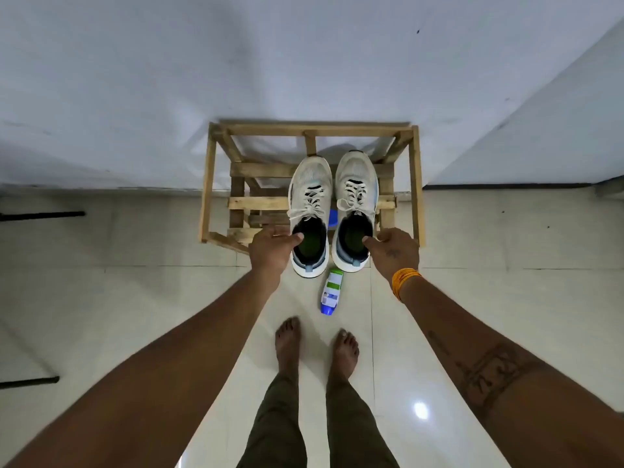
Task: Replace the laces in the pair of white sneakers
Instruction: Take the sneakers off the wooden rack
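White sneakers: left hand (270,246) grips one (309,211), right hand (393,249) the other (356,204), arms outstretched.

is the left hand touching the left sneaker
Touching: the head view shows the left hand with its thumb hooked inside the left sneaker's collar.

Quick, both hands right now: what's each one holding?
Left hand: gripping the left sneaker at its collar.
Right hand: gripping the right sneaker at its collar.
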